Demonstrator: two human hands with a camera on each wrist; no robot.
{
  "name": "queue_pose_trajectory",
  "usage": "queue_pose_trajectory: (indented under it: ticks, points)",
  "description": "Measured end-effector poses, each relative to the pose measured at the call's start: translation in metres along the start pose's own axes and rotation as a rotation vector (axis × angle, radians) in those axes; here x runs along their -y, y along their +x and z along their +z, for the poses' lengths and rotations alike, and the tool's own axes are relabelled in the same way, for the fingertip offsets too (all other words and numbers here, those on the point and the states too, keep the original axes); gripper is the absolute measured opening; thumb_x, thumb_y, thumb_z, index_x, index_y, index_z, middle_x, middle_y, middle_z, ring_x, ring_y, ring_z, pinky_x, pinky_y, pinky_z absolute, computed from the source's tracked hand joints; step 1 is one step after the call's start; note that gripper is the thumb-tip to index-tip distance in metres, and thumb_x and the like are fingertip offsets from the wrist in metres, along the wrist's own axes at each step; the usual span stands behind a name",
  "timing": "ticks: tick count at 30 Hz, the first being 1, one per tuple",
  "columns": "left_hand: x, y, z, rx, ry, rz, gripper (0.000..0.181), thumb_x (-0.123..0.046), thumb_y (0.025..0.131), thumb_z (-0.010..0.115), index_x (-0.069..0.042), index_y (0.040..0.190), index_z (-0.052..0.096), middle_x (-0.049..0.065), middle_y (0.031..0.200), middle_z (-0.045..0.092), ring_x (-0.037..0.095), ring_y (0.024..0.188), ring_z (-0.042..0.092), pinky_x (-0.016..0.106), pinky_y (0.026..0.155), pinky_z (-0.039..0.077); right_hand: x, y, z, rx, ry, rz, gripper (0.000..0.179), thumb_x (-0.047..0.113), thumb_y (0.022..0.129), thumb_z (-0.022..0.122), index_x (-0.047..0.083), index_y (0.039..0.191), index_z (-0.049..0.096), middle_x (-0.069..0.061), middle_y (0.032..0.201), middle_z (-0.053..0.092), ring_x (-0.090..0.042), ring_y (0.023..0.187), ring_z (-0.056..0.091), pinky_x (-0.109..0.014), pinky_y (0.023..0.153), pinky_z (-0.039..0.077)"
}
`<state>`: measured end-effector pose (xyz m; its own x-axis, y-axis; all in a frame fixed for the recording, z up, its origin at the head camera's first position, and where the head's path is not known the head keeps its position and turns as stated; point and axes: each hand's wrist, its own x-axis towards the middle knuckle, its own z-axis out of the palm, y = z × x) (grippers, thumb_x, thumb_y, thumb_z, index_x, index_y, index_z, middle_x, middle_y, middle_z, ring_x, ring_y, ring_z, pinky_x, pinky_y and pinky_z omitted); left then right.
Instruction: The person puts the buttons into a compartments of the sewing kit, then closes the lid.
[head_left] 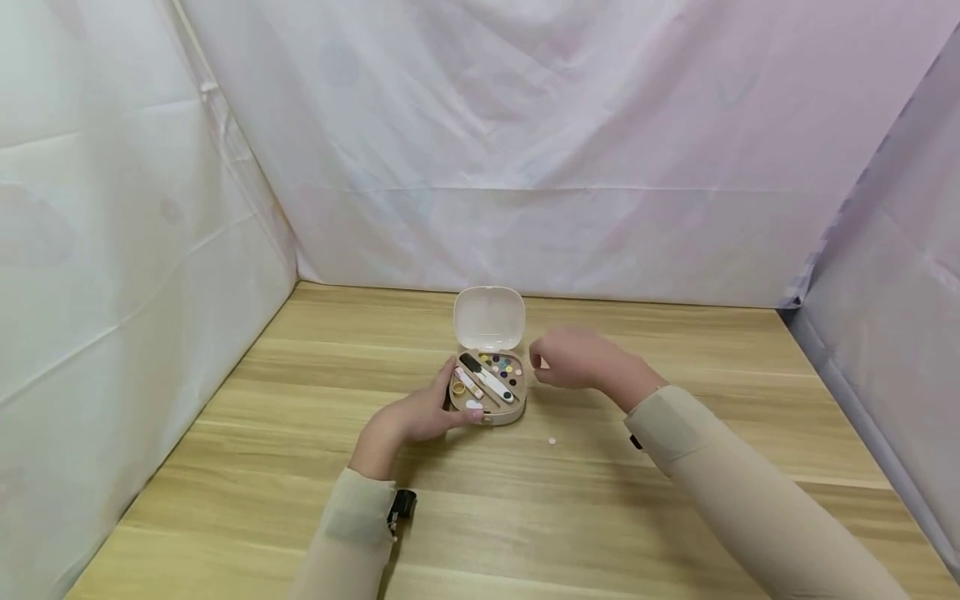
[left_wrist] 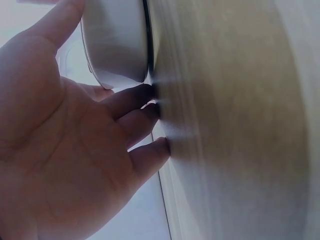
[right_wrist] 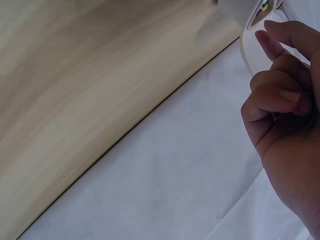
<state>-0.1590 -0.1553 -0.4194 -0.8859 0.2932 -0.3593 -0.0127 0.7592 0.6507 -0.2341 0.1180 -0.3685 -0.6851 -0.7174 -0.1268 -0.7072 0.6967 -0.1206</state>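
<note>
A small beige sewing box (head_left: pixel 504 418) stands on the table with its white lid (head_left: pixel 490 318) raised at the back. My left hand (head_left: pixel 420 414) holds its left side, thumb at the front edge; in the left wrist view the fingers reach under its rim. Inside lie a white tool with a black end (head_left: pixel 492 385), a pink-and-white strip (head_left: pixel 468 383), a gold ring (head_left: pixel 459 388) and several coloured buttons (head_left: pixel 512 369). My right hand (head_left: pixel 573 358) hovers just right of the box. Its fingers are curled, thumb and index tips close together, with nothing visible between them.
A single pale button (head_left: pixel 552 441) lies on the wooden table (head_left: pixel 315 433), to the right of the box's front. White cloth (head_left: pixel 570 233) hangs behind the table and along both sides.
</note>
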Motion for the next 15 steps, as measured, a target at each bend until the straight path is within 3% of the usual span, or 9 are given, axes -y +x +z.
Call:
queue_pose_trajectory:
  ticks: [5, 10, 15]
  points:
    - [-0.002, -0.001, -0.001, 0.001, -0.002, -0.006, 0.114, -0.060, 0.099, 0.069, -0.017, 0.173, -0.007, 0.028, 0.174, 0.023, 0.045, 0.158, 0.034, 0.060, 0.129, 0.031, 0.006, -0.020, 0.012, 0.057, 0.030, 0.016, 0.009, 0.019, 0.098, 0.072, 0.012, 0.098, 0.078, -0.004, 0.086, 0.074, -0.016, 0.073, 0.064, -0.040, 0.074, 0.059]
    - [-0.003, -0.002, -0.002, 0.005, 0.006, -0.014, 0.115, -0.060, 0.099, 0.068, -0.018, 0.172, -0.009, 0.028, 0.175, 0.021, 0.047, 0.159, 0.033, 0.061, 0.129, 0.030, 0.015, -0.037, 0.028, 0.137, 0.124, 0.041, 0.008, 0.020, 0.095, 0.075, 0.012, 0.096, 0.077, -0.002, 0.087, 0.074, -0.013, 0.073, 0.063, -0.039, 0.074, 0.058]
    - [-0.001, -0.003, -0.004, 0.005, 0.013, -0.008, 0.115, -0.059, 0.099, 0.069, -0.016, 0.172, -0.009, 0.028, 0.175, 0.019, 0.047, 0.160, 0.030, 0.061, 0.130, 0.028, 0.023, -0.045, 0.043, 0.133, 0.184, 0.028, 0.007, 0.019, 0.090, 0.075, 0.013, 0.093, 0.078, 0.004, 0.082, 0.072, -0.010, 0.070, 0.059, -0.035, 0.071, 0.057]
